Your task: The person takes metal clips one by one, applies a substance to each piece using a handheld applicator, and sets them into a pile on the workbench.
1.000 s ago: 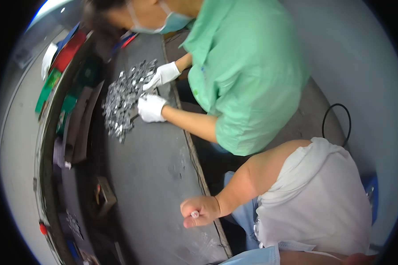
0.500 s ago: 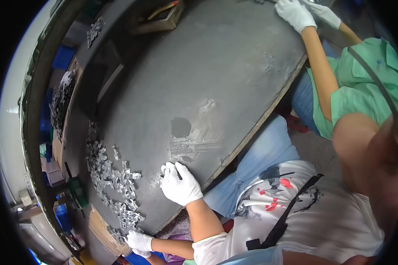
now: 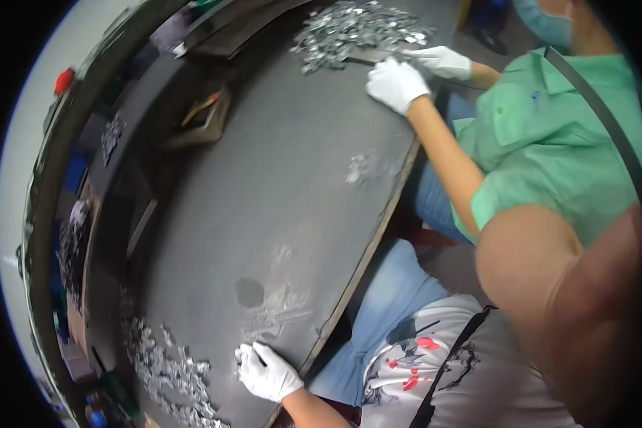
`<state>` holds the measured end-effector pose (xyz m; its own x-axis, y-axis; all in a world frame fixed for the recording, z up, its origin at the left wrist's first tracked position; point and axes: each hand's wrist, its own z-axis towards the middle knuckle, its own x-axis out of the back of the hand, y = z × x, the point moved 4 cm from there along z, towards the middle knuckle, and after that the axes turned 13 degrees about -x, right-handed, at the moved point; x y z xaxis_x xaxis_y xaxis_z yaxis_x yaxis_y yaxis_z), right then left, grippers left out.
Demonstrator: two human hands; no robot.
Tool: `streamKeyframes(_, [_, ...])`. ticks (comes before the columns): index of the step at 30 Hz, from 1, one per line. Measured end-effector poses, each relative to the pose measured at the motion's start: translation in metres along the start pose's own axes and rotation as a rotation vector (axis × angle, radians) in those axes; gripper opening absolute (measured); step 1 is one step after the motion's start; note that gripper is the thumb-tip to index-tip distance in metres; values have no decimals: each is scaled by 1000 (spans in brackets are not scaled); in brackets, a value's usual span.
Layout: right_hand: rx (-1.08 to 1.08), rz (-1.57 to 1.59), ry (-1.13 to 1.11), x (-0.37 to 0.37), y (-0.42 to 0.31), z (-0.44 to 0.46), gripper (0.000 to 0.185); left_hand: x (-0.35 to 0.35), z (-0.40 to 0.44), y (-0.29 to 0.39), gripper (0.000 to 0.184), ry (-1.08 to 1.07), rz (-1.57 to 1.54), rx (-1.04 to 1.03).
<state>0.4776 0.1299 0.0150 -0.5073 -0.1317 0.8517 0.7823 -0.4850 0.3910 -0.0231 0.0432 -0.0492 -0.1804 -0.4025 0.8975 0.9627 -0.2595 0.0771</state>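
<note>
Ahead of the bent fingers of the white-gloved left hand, a loose band of small silvery metal pieces stretches leftward along the dark grey desk. Any pinch is unclear. That hand is nearer; the bare right arm is raised, its hand unseen.

Too small and blurred to read: a blue mark on the chest of the green shirt, likewise a darker green one beside it. Impossible to make out as letters or numbers. Nothing legible elsewhere.
</note>
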Motion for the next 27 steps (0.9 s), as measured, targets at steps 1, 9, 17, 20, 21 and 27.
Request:
streamKeyframes(1, [-13, 24, -19, 8, 3, -4, 19, 2, 0, 3, 25, 6, -43, 32])
streamKeyframes(9, [21, -34, -72, 4, -15, -1, 17, 18, 14, 19, 28, -86, 8, 51])
streamKeyframes(17, [22, -42, -53, 47, -13, -8, 16, 15, 8, 10, 29, -177, -11, 162])
streamKeyframes(20, [-85, 955, 455, 158, -31, -90, 17, 10, 6, 10, 29, -94, 52, 51])
streamKeyframes(21, [-28, 1272, 599, 188, -36, -124, 18, 10, 6, 10, 29, -42, 64, 8])
streamKeyframes(27, [-116, 1768, 401, 167, -95, -168, 18, 8, 1, 6, 29, -54, 2, 43])
